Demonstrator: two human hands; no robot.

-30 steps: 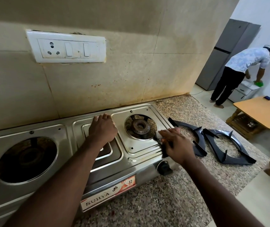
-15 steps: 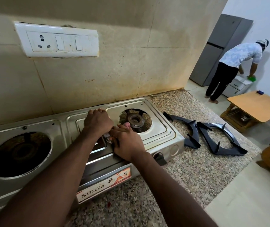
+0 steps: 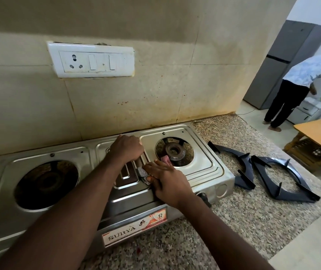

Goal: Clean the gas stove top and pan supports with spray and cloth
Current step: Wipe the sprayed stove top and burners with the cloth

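A steel two-burner stove (image 3: 204, 166) marked SURYA sits on a speckled granite counter (image 3: 233, 217) against a stained tiled wall. The left hand (image 3: 126, 149) rests on the stove's far middle panel, fingers curled under. Just near and right of it, the right hand (image 3: 167, 182) presses a small checked cloth (image 3: 143, 173) flat against the ridges beside the right burner (image 3: 174, 152). Two black pan supports (image 3: 292, 180) lie on the counter right of the stove. A white switch plate (image 3: 91, 62) hangs above. Far right, another person (image 3: 296, 90) bends beside a grey fridge (image 3: 284, 65).
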